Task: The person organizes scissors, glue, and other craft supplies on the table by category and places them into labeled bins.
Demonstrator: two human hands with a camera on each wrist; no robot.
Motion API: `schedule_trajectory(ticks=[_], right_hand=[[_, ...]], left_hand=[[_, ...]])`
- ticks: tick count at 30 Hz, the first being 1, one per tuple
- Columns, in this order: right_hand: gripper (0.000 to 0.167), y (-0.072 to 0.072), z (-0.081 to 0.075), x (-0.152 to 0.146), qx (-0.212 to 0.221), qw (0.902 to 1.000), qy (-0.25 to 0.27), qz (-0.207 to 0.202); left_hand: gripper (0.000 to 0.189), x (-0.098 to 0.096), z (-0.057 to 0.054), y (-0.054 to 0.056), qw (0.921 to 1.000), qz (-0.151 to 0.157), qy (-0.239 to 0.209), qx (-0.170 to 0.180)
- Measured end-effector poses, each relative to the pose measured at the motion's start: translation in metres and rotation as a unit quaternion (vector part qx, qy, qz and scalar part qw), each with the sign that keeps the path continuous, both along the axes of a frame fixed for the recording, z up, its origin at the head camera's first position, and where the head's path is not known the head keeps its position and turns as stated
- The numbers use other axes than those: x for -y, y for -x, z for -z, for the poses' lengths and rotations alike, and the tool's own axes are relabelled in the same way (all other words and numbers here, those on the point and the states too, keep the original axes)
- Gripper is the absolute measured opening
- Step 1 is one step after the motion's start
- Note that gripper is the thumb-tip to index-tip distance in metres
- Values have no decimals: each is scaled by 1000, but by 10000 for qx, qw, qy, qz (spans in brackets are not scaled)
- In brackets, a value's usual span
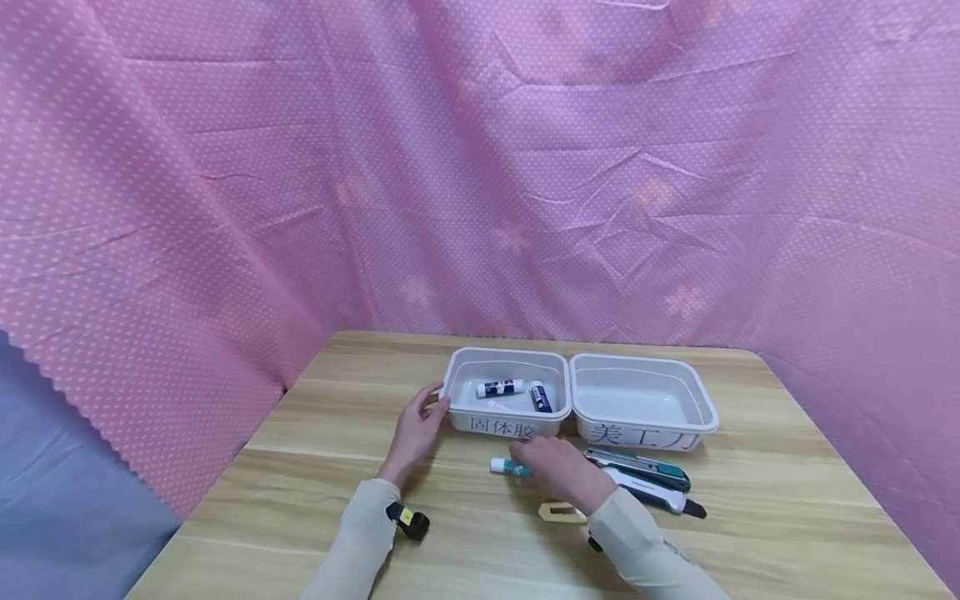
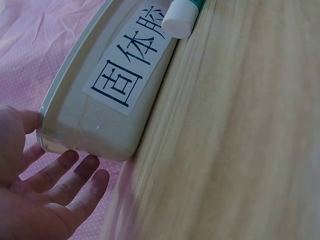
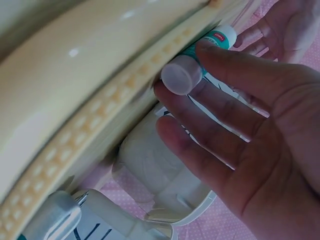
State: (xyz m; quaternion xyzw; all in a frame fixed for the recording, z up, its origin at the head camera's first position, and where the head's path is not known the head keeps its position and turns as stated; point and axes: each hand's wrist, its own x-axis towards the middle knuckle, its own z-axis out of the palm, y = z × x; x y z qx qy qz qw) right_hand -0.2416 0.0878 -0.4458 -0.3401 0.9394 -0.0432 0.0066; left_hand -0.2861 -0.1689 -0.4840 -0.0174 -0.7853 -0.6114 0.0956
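Note:
My right hand [image 1: 562, 468] pinches a glue stick [image 1: 512, 467] with a white cap and green label, just in front of the left bin. In the right wrist view, the thumb and index finger hold the glue stick [image 3: 216, 37] near its clear end, while the other fingers extend loosely. At the left end of the white bin [image 1: 457, 419], my left hand [image 1: 417, 429] touches the rim with its fingers spread and fairly straight. Inside that bin lie a dark-blue-labelled glue stick [image 1: 500, 388], another dark blue one [image 1: 540, 397], and a whitish stick partly hidden by the front wall.
A second white labelled bin [image 1: 708, 417] adjoins the first on its right. In front lie a green-and-grey utility knife [image 1: 641, 468], a white-and-grey utility knife [image 1: 651, 490] with a dark end, and a tan cutter [image 1: 558, 512], partly hidden by my right arm. Pink cloth [image 1: 510, 208] hangs behind the table.

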Motion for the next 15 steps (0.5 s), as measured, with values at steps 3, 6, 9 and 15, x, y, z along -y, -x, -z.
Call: schedule_trajectory(ticks=[3, 6, 9, 15], right_hand=[[21, 0, 1, 2, -88, 10000, -25, -5], [21, 0, 3, 3, -74, 10000, -31, 28], [21, 0, 3, 3, -38, 10000, -34, 61], [20, -1, 2, 3, -83, 9999, -54, 70]], left_hand=[[48, 0, 0, 0, 10000, -32, 27, -51], [47, 1, 1, 0, 10000, -21, 29, -75], [47, 1, 2, 1, 10000, -14, 24, -53], [47, 1, 3, 3, 10000, -5, 53, -63]])
